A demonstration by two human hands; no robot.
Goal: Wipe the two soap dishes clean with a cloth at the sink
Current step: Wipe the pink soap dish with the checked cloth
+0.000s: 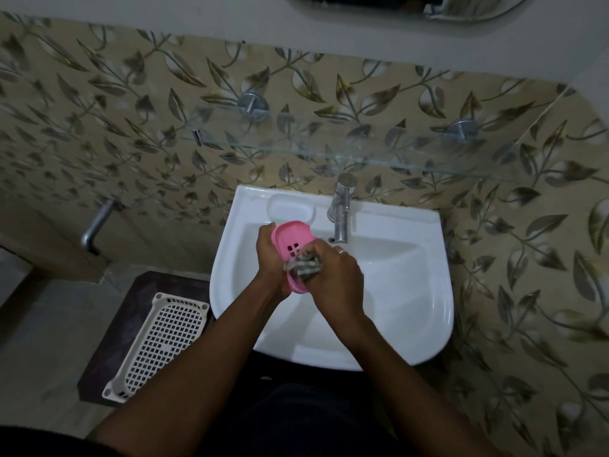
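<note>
Soap dish: A pink soap dish (291,237) was held over the bowl of a white sink (428,291), left of centre and towards the back.
Left grip: The left grip (268,258) clasped the dish from its left side, fingers curled round its edge.
Right grip: The right grip (336,275) was clenched round a bunched grey cloth (304,267) and pressed it into the dish's hollow. A ring (341,251) showed on one finger.
In the way: The cloth and the right grip covered the near half of the dish. The left grip hid its left rim.
Direction: The dish's long axis ran from the person towards the wall. It was tilted up on one long edge, its hollow face with small drain slots turned to the right and upward. Its rounded far end pointed at the sink's back ledge.
Close by: A metal tap (341,212) stood on the back ledge, just right of the dish. A moulded soap recess (290,209) lay in the ledge just beyond the dish's far end.
Above: A glass shelf (329,153) hung on round metal brackets (252,102) over the sink.
Floor: A white lattice basket (161,341) lay on a dark mat (131,291) left of the sink.
Wall: A bent metal pipe (97,225) stuck out of the wall to the left.
Room: Tan tiles printed with leaves covered the wall. The lower edge of a mirror (461,8) showed at the top. The light was dim.
</note>
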